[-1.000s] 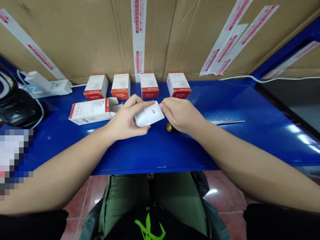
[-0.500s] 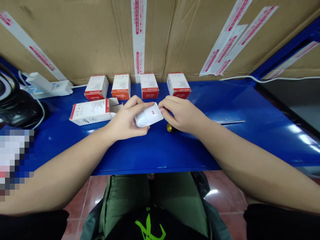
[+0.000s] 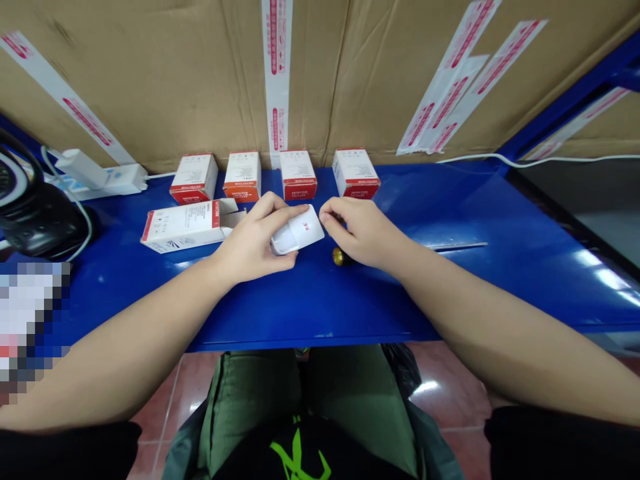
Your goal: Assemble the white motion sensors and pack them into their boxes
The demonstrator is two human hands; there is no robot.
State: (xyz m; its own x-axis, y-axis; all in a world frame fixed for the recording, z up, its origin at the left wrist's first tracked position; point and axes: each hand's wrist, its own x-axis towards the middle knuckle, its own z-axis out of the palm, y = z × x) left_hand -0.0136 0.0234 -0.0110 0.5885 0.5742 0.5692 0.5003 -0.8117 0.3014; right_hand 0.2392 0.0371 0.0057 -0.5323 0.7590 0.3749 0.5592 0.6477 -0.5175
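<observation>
Here, white detector (image 3: 297, 230) between hands (image 3: 253, 243), open carton (image 3: 187, 225) just beside

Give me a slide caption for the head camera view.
Left hand grips a white detector at a blue bench, right hand beside it, red-and-white boxes behind.

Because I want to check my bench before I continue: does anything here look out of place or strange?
The opened white detector box lies crosswise with its end flap open, unlike the four boxes lined up behind it. A small brass-coloured object also sits loose on the blue bench, beside the right hand.
</observation>
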